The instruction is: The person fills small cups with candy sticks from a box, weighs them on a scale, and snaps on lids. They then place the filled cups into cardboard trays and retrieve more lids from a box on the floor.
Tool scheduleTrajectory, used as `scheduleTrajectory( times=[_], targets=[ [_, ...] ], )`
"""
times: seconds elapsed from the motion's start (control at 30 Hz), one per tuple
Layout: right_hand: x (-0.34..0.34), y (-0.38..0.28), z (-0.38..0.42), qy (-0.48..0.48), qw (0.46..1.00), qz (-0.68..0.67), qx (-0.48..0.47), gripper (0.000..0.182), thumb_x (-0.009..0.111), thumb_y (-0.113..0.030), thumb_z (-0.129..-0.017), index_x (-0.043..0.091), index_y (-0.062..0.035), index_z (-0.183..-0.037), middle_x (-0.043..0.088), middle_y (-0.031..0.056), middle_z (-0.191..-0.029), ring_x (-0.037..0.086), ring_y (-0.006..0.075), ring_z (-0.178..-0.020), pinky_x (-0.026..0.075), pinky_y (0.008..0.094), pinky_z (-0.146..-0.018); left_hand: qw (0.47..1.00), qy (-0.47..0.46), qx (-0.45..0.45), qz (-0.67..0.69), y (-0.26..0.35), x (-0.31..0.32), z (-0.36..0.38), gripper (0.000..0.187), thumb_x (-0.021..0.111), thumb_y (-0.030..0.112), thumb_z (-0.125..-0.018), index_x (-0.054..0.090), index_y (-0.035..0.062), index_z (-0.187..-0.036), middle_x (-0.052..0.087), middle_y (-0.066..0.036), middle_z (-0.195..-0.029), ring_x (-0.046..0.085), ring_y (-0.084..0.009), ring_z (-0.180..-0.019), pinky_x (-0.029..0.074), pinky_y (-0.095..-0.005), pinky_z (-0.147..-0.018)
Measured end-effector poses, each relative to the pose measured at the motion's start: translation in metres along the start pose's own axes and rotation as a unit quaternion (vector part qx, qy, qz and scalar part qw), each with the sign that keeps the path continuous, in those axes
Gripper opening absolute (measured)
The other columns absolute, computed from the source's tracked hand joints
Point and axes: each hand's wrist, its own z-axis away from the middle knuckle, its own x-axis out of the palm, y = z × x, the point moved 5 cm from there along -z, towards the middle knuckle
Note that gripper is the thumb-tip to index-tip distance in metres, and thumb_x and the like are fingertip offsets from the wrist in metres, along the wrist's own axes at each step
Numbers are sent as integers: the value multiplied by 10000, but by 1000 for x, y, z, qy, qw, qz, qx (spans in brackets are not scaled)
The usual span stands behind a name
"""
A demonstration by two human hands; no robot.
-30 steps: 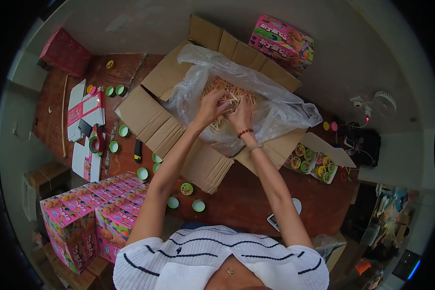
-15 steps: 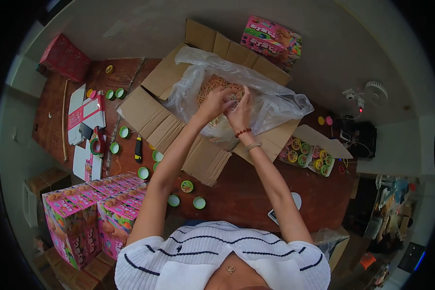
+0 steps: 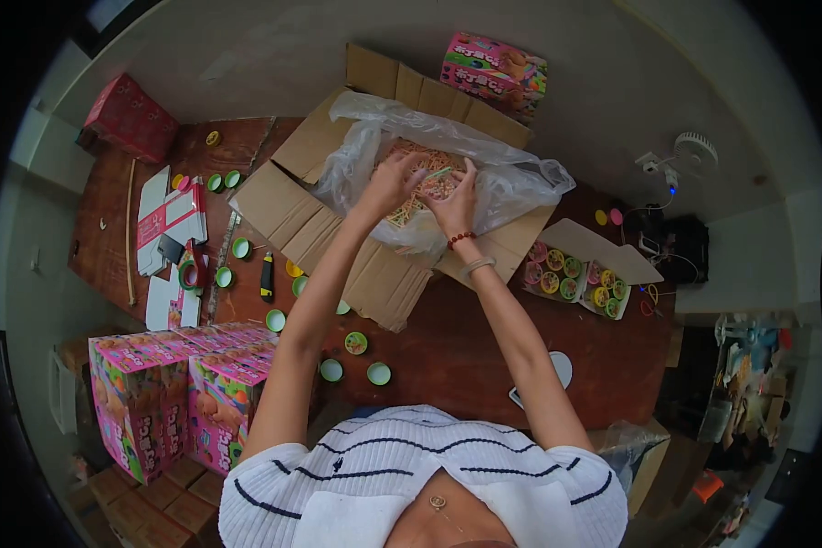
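Note:
An open cardboard carton (image 3: 329, 260) lined with a clear plastic bag (image 3: 511, 196) stands in front of me. Inside it lies a heap of thin, pale orange sticks (image 3: 400, 213). Over the heap is my left hand (image 3: 393, 187), its fingers curved and apart, with nothing visible in them. Just to its right, my right hand (image 3: 454, 203) curls its thumb and fingers around what looks like a small cup (image 3: 438, 185) with a green edge and pinkish contents. Its outline is partly hidden by the fingers.
Green cups (image 3: 331, 370) are scattered over the brown table (image 3: 466, 365). A white box (image 3: 571, 274) holds several coloured cups at right. Pink printed boxes (image 3: 137, 402) stack at lower left. A yellow-black cutter (image 3: 267, 277) and a tape roll (image 3: 190, 274) lie left of the carton.
My hands were close together over the sticks; now they are apart, and the green-edged cup shows at my right hand. The whole view has shifted slightly.

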Motion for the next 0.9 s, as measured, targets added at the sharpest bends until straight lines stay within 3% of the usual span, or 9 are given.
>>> scheduleTrajectory(
  times=[0.13,0.27,0.33,0.47,0.53,0.63,0.77,0.87,0.9],
  targets=[
    [-13,-27,9,-16,999,-28,13,986,877,-100,-663,314,-43,-1471,644,181,-1148,653,313,-1040,547,403,-866,991,-85,28,101,47,2,19,273,713,138,-877,700,81,-1144,642,-213,-1117,673,-322,-945,564,-393,-817],
    [-41,-53,28,-13,999,-21,-32,881,821,-41,-696,364,-37,-1449,589,158,-1078,603,299,-970,517,405,-854,992,-9,112,64,76,-8,37,194,724,87,-811,705,48,-1000,648,-126,-894,684,-285,-819,549,-402,-738],
    [-67,-79,45,-8,999,-21,-47,883,838,-64,-689,381,-36,-1444,588,145,-1071,597,291,-966,511,403,-863,991,-40,11,125,107,-26,49,259,718,100,-828,682,45,-1078,641,-131,-951,674,-308,-855,545,-419,-760],
    [-118,-117,85,-32,998,-31,-53,963,874,-88,-657,352,-19,-1463,590,134,-1061,602,279,-953,511,399,-863,995,65,4,79,162,-44,74,392,720,122,-846,635,75,-1226,609,-135,-1074,668,-334,-901,542,-432,-778],
    [-144,-131,110,-31,997,-17,-65,989,877,-92,-653,336,-23,-1479,599,129,-1038,610,277,-941,513,404,-864,998,20,4,63,171,-33,89,322,719,133,-842,680,65,-1154,625,-143,-1026,667,-344,-915,540,-439,-786],
    [-179,-120,151,-36,998,-3,-42,1008,879,-97,-653,326,-45,-1494,615,131,-1024,626,284,-945,514,411,-870,997,-17,32,75,207,-13,116,164,712,152,-838,740,32,-948,662,-150,-894,674,-349,-844,547,-435,-757],
    [-233,-73,209,-19,995,-80,64,949,859,-42,-706,331,-49,-1495,618,128,-1092,640,241,-1005,539,369,-901,981,8,35,192,260,3,152,164,728,93,-841,734,32,-993,678,-134,-892,677,-317,-804,544,-396,-712],
    [-280,41,273,39,981,-124,141,927,862,-15,-707,349,-37,-1478,569,134,-1165,599,212,-1111,548,334,-915,981,-3,-17,193,275,9,173,194,689,46,-897,731,39,-1087,712,-120,-904,705,-210,-806,535,-312,-674],
    [-301,72,296,62,982,-43,176,895,861,-34,-708,367,-30,-1454,537,156,-1202,577,252,-1119,551,377,-908,982,0,-25,189,281,7,182,186,669,42,-924,725,23,-1100,714,-110,-922,705,-179,-817,541,-294,-696]
  ],
)
